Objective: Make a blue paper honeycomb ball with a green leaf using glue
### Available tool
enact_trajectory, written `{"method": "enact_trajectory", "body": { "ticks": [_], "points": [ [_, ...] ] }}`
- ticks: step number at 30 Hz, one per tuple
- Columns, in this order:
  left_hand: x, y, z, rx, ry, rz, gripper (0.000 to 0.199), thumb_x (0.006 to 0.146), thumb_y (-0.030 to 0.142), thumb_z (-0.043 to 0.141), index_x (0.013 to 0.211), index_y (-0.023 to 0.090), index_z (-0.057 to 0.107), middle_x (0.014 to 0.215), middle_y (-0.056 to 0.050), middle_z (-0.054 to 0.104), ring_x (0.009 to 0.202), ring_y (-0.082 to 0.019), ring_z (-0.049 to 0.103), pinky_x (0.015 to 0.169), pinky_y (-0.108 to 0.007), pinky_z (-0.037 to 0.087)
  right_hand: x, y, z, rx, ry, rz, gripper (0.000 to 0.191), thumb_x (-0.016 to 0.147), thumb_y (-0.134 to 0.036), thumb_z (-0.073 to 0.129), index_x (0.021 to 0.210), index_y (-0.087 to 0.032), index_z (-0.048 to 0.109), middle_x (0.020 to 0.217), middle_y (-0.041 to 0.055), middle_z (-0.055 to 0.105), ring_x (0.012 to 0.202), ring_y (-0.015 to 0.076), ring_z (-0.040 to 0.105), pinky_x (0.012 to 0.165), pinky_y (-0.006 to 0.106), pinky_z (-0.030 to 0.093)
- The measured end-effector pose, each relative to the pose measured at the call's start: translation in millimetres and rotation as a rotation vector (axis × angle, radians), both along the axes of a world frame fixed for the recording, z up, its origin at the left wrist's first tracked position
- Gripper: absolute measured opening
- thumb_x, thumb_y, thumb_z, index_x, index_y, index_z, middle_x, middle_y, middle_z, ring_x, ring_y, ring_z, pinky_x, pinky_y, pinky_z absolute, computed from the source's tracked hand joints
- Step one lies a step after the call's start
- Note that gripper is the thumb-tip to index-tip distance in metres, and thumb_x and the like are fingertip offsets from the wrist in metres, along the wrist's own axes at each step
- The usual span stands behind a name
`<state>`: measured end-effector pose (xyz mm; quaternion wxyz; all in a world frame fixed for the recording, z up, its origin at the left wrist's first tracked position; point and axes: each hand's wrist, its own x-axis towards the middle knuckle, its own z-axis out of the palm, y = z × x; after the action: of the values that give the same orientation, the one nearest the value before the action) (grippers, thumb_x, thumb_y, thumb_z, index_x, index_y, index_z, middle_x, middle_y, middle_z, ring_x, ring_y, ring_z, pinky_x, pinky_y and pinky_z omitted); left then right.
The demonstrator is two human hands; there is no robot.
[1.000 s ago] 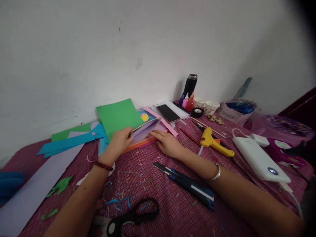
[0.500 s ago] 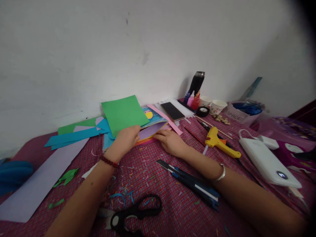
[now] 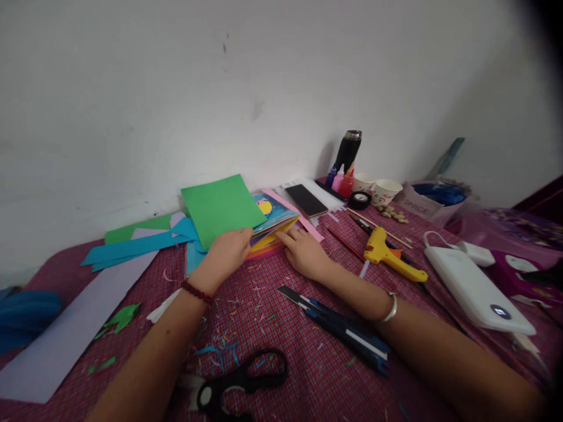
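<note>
A pack of coloured paper [image 3: 288,212] with a blue printed cover lies near the wall, its front edge lifted and several coloured sheets fanned beneath. My left hand [image 3: 227,253] is closed on the pack's front edge; its thumb is hidden. On top, by those fingers, rests a green sheet [image 3: 222,208]. My right hand [image 3: 305,253] is at the pack's right front corner, index finger stretched out against a yellow sheet [image 3: 278,230] and the other fingers bent on the pink strip [image 3: 311,227]. Between my forearms lie a box cutter [image 3: 341,331] and black-handled scissors [image 3: 241,381].
Blue strips [image 3: 136,246] and a long lilac strip [image 3: 79,331] spread leftward. Rightward are a phone [image 3: 307,200], a yellow glue gun [image 3: 389,255], a white power bank [image 3: 479,290], black tape [image 3: 359,200], paper cups [image 3: 386,190] and a dark bottle [image 3: 349,149]. Paper scraps litter the checked cloth.
The lilac sheet that showed inside the pack is mostly covered, and more yellow shows. My right index finger has straightened into the gap. My left hand keeps its hold; the view has shifted slightly.
</note>
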<state>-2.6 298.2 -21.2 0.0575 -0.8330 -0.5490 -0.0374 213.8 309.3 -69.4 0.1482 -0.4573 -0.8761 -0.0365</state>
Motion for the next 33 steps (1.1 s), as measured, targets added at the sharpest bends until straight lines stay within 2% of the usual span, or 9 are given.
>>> {"method": "enact_trajectory", "body": {
  "ticks": [7,12,20,26,30,33],
  "points": [
    [-1,0,-4.6,-0.010,-0.079,-0.034,0.012,0.091,0.029,0.049,0.087,0.019,0.055,0.084,-0.005,0.066,0.075,-0.021,0.060,0.064,-0.031,0.041,0,2,-0.2,0.004,-0.001,-0.009,0.048,0.091,-0.015,0.043,0.139,-0.016,0.048,0.113,0.0129,0.061,0.101,0.0246,0.055,0.094,0.038,0.042],
    [-7,8,-8.5,0.000,-0.176,0.005,0.012,0.091,0.023,0.046,0.083,0.020,0.053,0.077,-0.003,0.063,0.069,-0.018,0.057,0.062,-0.030,0.038,0,3,-0.7,0.002,0.013,0.009,0.047,0.091,-0.015,0.044,0.138,-0.017,0.050,0.114,0.0119,0.062,0.100,0.0241,0.055,0.094,0.037,0.042],
    [-16,16,-10.6,-0.010,-0.366,0.082,0.014,0.086,0.027,0.053,0.074,0.020,0.052,0.066,0.001,0.058,0.061,-0.014,0.052,0.058,-0.026,0.032,1,5,-1.6,-0.010,0.023,0.025,0.043,0.091,-0.014,0.046,0.132,-0.019,0.056,0.116,0.0117,0.060,0.104,0.0234,0.054,0.095,0.038,0.041],
    [-15,17,-15.1,0.008,-0.395,0.111,0.017,0.087,0.029,0.052,0.072,0.020,0.051,0.063,0.002,0.055,0.057,-0.013,0.049,0.056,-0.026,0.030,-4,-7,6.8,0.063,0.022,-0.060,0.039,0.091,-0.014,0.045,0.126,-0.019,0.059,0.115,0.0141,0.056,0.104,0.0265,0.051,0.091,0.040,0.042],
    [-13,14,-17.6,0.044,-0.344,0.104,0.009,0.089,0.027,0.051,0.086,0.019,0.055,0.070,0.000,0.059,0.061,-0.015,0.052,0.059,-0.027,0.032,-6,-11,8.5,0.092,-0.005,-0.010,0.033,0.090,-0.015,0.047,0.119,-0.017,0.063,0.123,0.0122,0.056,0.102,0.0266,0.050,0.091,0.041,0.041],
    [-10,10,-17.1,0.064,-0.275,0.067,0.016,0.093,0.024,0.043,0.101,0.019,0.056,0.082,-0.003,0.063,0.068,-0.018,0.055,0.063,-0.030,0.035,-5,-9,6.4,0.076,-0.007,0.024,0.034,0.091,-0.015,0.046,0.121,-0.017,0.061,0.125,0.0100,0.057,0.100,0.0248,0.051,0.092,0.040,0.041]
  ]
}}
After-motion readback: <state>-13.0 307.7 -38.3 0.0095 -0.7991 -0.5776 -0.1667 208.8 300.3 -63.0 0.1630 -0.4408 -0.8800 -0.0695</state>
